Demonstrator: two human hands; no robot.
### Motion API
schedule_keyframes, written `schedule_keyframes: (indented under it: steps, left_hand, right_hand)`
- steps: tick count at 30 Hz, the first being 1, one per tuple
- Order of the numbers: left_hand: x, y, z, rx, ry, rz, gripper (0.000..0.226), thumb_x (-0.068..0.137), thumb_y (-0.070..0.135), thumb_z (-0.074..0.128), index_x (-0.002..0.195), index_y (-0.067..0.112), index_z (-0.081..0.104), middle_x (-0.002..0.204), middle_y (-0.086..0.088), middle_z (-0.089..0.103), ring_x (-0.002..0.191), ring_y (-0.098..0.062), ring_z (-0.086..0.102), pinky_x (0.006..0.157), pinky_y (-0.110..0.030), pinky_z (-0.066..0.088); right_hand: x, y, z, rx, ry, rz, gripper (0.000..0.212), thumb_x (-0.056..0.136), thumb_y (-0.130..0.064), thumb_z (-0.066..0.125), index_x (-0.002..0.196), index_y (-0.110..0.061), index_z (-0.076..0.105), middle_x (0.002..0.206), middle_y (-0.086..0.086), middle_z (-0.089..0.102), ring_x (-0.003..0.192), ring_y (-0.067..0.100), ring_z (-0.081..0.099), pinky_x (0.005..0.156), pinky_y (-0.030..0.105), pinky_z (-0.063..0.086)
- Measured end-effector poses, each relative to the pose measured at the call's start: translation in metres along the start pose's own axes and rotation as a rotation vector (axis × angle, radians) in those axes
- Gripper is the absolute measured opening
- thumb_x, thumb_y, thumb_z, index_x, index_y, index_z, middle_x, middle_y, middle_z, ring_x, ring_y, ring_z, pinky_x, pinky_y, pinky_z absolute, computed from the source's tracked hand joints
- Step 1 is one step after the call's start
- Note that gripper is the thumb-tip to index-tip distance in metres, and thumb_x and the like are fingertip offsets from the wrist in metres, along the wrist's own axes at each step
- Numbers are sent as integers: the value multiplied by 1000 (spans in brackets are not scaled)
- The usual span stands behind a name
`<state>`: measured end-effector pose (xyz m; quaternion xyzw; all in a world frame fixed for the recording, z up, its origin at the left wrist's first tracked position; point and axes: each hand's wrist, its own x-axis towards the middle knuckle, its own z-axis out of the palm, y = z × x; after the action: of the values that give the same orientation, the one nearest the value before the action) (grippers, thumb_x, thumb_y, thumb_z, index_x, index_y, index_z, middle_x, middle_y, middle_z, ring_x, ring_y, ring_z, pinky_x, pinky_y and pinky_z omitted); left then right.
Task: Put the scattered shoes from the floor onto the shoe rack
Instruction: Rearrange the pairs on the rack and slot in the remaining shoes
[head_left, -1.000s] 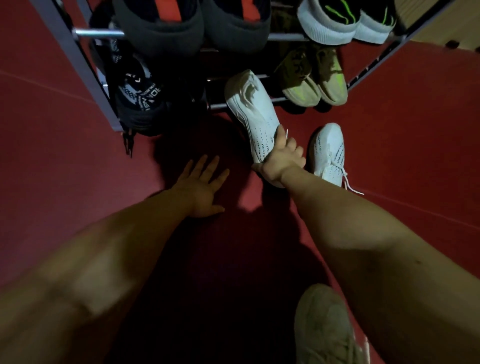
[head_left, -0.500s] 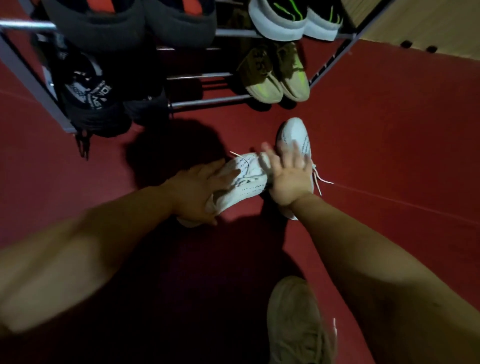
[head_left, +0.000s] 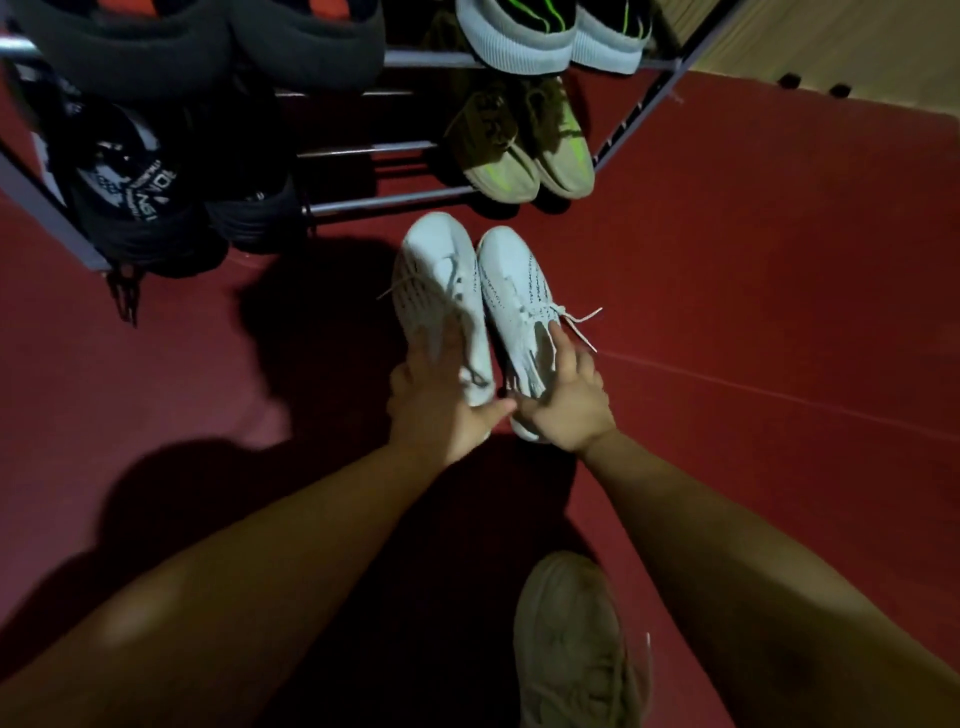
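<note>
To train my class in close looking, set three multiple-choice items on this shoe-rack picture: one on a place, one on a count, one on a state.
1. Where is the olive-green pair? A. on the lower shelf of the shoe rack; B. on the floor; C. in a hand.
2. How many shoes do the left hand and right hand hold together? A. one; B. two; C. four.
3. What is the right hand doing? A. lying flat; B. gripping a sneaker; C. pulling a bar.
Key: A, it sits on the lower bars; B, the left white sneaker and right white sneaker, one each; B, its fingers curl round the sneaker.
</note>
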<state>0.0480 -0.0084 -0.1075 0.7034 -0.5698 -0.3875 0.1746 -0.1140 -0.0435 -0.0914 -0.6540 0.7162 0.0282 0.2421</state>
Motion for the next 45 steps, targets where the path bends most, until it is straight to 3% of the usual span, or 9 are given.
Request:
schedule_keyframes:
  steps: [3, 9, 14, 18, 21, 27, 35, 39, 45]
  left_hand:
    - [6, 9, -7, 198, -273, 72, 125, 66, 58, 73, 144, 39, -22, 153, -14, -26, 140, -43, 0, 112, -52, 16]
    - [0, -27, 3, 410, -206, 241, 124, 68, 55, 74, 141, 41, -25, 148, -16, -36, 141, -44, -12, 115, -49, 13]
    - [7, -24, 16, 451, -167, 283, 122, 72, 62, 65, 129, 37, -40, 152, -16, -29, 140, -49, -11, 114, -57, 11]
    - [-2, -10, 1, 609, -113, 420, 86, 92, 50, 41, 149, 11, -11, 157, -5, -8, 130, -16, -31, 113, -59, 10]
    - [-13, -20, -12, 461, 206, 591, 62, 76, 46, 38, 128, 11, 39, 130, -11, 58, 139, -32, -9, 76, -63, 50]
    - [-27, -42, -20, 279, 316, 627, 52, 87, 39, 47, 135, 19, 43, 149, -15, 32, 133, -53, 10, 104, -72, 13]
    - [25, -24, -71, 407, 290, 559, 70, 79, 51, 40, 134, 8, 51, 151, -10, 32, 123, -70, 19, 98, -71, 29]
    - [55, -10, -100, 410, 204, 458, 69, 86, 49, 45, 144, 14, 36, 155, -10, 24, 133, -55, 19, 114, -58, 10]
    - [102, -8, -133, 435, 250, 336, 58, 83, 55, 45, 133, 25, 46, 133, -1, 53, 113, -37, 49, 100, -40, 34]
  right_hand:
    - [-3, 6, -3, 156, -143, -33, 109, 72, -33, 77, 147, -42, -2, 158, 9, -1, 144, 32, 6, 116, 40, 14]
    - [-12, 22, 0, 144, -267, -28, 119, 67, -30, 83, 147, -42, -5, 157, 16, -11, 146, 28, -6, 115, 34, 12]
    - [-17, 11, 6, 174, -214, -68, 106, 77, -27, 76, 150, -32, -1, 154, 20, -5, 144, 34, 0, 115, 32, 12]
    - [-19, 15, 13, 198, -181, -128, 97, 83, -26, 70, 150, -25, 1, 154, 14, -8, 144, 28, 2, 112, 24, 8]
    - [-21, 14, 18, 232, -169, -207, 94, 85, -28, 68, 150, -27, 0, 155, 11, -8, 145, 25, 1, 111, 22, 4]
    - [-22, -6, 12, 231, -28, -408, 95, 82, -13, 70, 146, -26, 2, 153, 17, -1, 144, 28, 3, 111, 19, 3]
    - [18, -46, -20, 213, 55, -447, 88, 84, -8, 64, 150, -16, 6, 152, 18, 5, 142, 32, 10, 109, 17, 5]
    - [49, -73, -37, 183, 76, -479, 86, 86, -22, 66, 150, -24, 9, 153, 19, 5, 141, 37, 12, 116, 38, 15]
    - [115, -116, -41, -14, 237, -547, 97, 57, -76, 63, 137, -27, 39, 137, 10, 46, 124, 26, 48, 104, 45, 42]
